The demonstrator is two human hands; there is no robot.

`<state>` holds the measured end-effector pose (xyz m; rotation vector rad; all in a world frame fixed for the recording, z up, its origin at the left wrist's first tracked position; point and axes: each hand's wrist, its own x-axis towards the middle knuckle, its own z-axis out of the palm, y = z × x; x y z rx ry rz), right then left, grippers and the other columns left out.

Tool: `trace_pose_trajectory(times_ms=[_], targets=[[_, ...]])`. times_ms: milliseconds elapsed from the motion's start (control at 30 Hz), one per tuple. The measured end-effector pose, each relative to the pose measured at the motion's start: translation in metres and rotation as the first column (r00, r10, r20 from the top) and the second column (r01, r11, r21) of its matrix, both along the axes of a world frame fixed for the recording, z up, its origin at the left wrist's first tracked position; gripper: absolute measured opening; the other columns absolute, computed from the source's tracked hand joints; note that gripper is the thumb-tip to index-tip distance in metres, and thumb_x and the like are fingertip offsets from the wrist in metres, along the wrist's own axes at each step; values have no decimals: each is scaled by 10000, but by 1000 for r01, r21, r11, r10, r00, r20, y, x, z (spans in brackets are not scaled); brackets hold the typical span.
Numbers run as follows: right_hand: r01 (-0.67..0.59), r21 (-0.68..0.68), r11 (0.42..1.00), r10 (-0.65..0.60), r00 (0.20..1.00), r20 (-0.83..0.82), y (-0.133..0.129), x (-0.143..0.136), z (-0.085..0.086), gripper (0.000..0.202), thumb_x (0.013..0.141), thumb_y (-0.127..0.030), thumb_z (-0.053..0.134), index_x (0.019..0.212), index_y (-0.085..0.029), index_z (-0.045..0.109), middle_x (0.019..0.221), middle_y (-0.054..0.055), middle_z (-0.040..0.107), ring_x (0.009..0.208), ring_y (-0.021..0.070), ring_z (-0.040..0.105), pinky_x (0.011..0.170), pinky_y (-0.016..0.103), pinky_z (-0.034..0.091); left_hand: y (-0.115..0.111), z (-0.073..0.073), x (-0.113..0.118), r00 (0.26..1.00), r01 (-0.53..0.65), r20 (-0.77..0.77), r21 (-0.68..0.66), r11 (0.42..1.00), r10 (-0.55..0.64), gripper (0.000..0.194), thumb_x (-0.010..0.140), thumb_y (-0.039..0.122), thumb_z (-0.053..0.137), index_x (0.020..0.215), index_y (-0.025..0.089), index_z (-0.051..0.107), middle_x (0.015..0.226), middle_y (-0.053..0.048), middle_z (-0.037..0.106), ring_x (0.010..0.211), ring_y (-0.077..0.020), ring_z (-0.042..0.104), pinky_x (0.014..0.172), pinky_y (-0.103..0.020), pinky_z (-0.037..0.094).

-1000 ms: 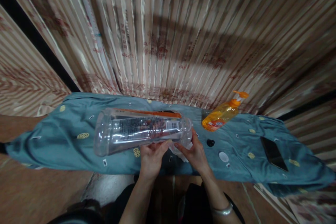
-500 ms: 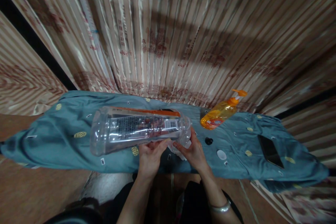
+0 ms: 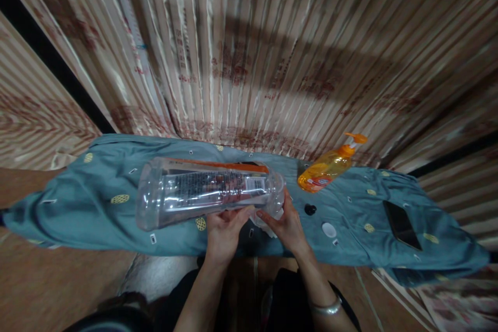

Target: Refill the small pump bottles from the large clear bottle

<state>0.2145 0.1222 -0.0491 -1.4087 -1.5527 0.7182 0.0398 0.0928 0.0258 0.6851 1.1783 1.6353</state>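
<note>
A large clear plastic bottle with a printed label and barcode lies on its side above the cloth, its neck end to the right. My left hand is closed on the lower side of the bottle, thumb toward the neck. Around the neck end my right hand is closed, its thumb near the left one. Below the neck, between the hands, shows some crumpled whitish, see-through material; what it is I cannot tell. Most fingertips are hidden behind the bottle.
A teal patterned cloth covers the long narrow board. Right of my hands are an orange pump bottle, a small black piece, a white disc and a dark phone-like slab. A striped curtain hangs behind.
Hands and bottle keep almost the same pose. The whole view has shifted very slightly; nothing has been let go or taken hold of.
</note>
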Motion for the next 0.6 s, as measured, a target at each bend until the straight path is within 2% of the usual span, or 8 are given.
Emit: trace_pose_trajectory(times_ms=[233,400,600], targets=[[-12,-14,1000,12,1000,-14,0,0,2,954,798,-542,844,1600,-208,450,1447,170,738,1288,375,745,1063,529,625,0,2,2,999,43,22,19,999,-43,275,573,345,920,673,212,701,647,-63,756,768,-304,805,873,-468,670],[-3,-22,1000,2,1000,-13,0,-1,2,946,795,-567,840,1590,-219,462,1425,168,751,1263,384,754,1038,540,630,0,5,2,998,52,42,28,998,-53,262,579,313,917,682,215,697,644,-56,753,806,-303,817,896,-456,666],[0,-10,1000,0,1000,4,0,0,3,928,794,-552,844,1575,-208,481,1457,185,728,1310,391,730,1094,564,599,-1,8,2,998,43,47,22,999,-44,275,568,318,928,674,213,697,642,-57,754,803,-299,819,901,-445,664]])
